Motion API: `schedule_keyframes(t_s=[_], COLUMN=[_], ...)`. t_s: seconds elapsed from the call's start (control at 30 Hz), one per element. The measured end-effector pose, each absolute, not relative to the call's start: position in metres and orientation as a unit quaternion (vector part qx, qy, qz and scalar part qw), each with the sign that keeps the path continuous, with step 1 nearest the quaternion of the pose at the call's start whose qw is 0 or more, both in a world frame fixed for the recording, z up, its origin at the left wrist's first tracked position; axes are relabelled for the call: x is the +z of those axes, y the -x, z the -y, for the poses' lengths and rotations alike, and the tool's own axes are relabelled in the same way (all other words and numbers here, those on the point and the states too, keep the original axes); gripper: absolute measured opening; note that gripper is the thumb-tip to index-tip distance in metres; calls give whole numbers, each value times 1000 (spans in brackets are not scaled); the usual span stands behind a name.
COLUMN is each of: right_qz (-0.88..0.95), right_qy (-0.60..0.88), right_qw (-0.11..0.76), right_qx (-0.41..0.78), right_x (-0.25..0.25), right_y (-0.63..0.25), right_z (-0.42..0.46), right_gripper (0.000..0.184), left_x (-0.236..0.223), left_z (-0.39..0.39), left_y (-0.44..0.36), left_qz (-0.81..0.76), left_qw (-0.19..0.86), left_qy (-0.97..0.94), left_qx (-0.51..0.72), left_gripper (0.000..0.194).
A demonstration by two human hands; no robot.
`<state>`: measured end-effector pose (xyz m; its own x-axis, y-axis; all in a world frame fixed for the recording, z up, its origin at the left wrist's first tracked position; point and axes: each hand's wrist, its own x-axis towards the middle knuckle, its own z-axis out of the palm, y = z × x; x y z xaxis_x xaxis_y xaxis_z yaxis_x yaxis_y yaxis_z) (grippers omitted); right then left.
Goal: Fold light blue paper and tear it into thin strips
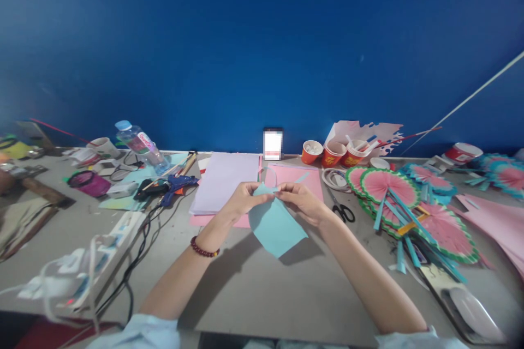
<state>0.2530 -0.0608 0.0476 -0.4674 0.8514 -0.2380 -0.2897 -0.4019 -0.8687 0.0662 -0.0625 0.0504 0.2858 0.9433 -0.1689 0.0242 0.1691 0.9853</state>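
Note:
A light blue sheet of paper (275, 229) hangs between my two hands above the table, its lower corner pointing toward me. My left hand (244, 197) is closed on its upper left edge, fingers and thumb pinched together. My right hand (302, 202) pinches the paper's top near the middle, close to the left fingertips. The upper part of the paper appears bent or folded there, partly hidden by the fingers. Just beyond my hands lies pink paper (315, 177), and to the left is a stack of pale lilac paper (225, 177).
Black-handled scissors (344, 212) lie right of my right hand. Pink, green-edged paper fans (391, 191) spread farther right. Red paper cups (333, 154) and a phone (273, 144) stand by the blue wall. At left are a blue glue gun (174, 188), a bottle (143, 144) and a power strip (110, 256).

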Motion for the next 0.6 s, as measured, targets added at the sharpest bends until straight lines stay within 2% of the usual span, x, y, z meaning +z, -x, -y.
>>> schedule_keyframes(t_s=[0.2, 0.6], right_qz=[423, 406], right_qy=[366, 346], right_qw=[357, 384], right_qx=[748, 753], right_x=[50, 51], right_y=[-253, -251], right_z=[62, 64], right_gripper=[26, 26], left_x=[53, 50], left_z=[63, 63], left_y=[-64, -65], left_qz=[-455, -452], left_qw=[630, 625], left_qy=[-533, -519], left_qx=[334, 368], left_gripper=[31, 31])
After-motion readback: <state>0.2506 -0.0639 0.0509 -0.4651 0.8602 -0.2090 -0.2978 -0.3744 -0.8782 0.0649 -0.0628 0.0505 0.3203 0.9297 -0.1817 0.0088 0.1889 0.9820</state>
